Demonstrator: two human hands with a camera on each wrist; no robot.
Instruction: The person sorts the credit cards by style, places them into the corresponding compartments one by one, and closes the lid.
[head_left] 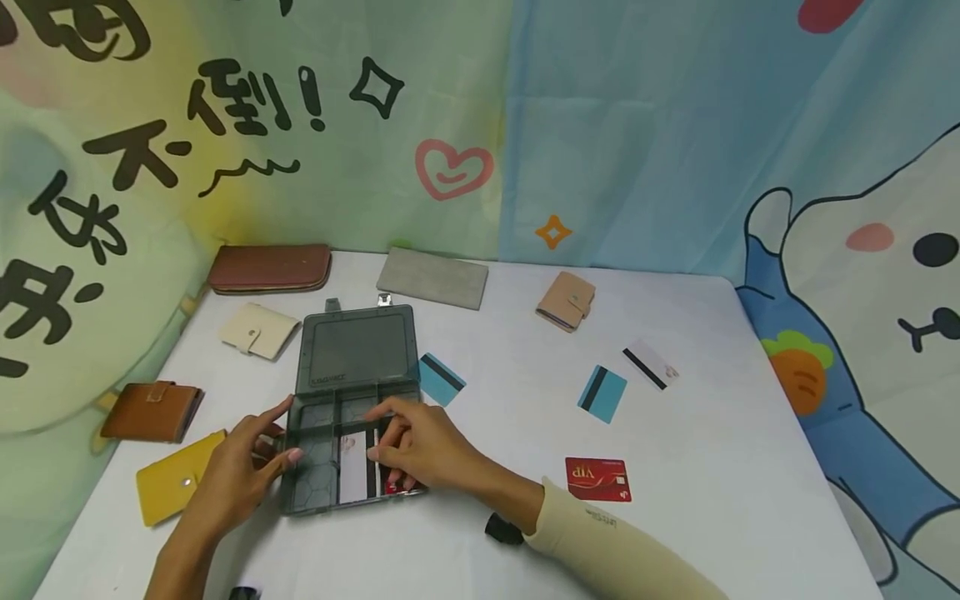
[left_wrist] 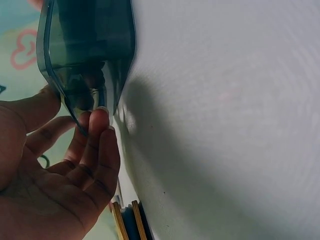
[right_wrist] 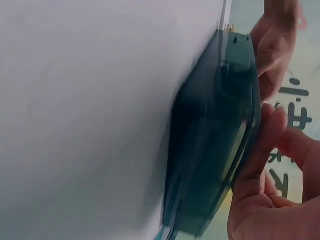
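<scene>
A dark translucent plastic case (head_left: 321, 446) lies open on the table, its lid (head_left: 363, 346) folded back. My left hand (head_left: 242, 467) grips the case's left edge; the left wrist view shows thumb and fingers at a corner of the case (left_wrist: 95, 45). Inside the large right compartment sits a white card (head_left: 354, 468) with a black stripe, and part of a red card (head_left: 393, 487) shows beside it. My right hand (head_left: 420, 442) reaches into this compartment, thumb on the striped side of the white card and the other fingers curled at its edge, partly hiding both cards.
Right of the case lie two blue striped cards (head_left: 441, 379) (head_left: 602, 393), another white card (head_left: 651, 365) and a red VIP card (head_left: 598, 479). Around it are wallets: yellow (head_left: 171, 482), brown (head_left: 152, 412), cream (head_left: 258, 331), long dark brown (head_left: 270, 268), grey (head_left: 435, 278) and tan (head_left: 566, 301).
</scene>
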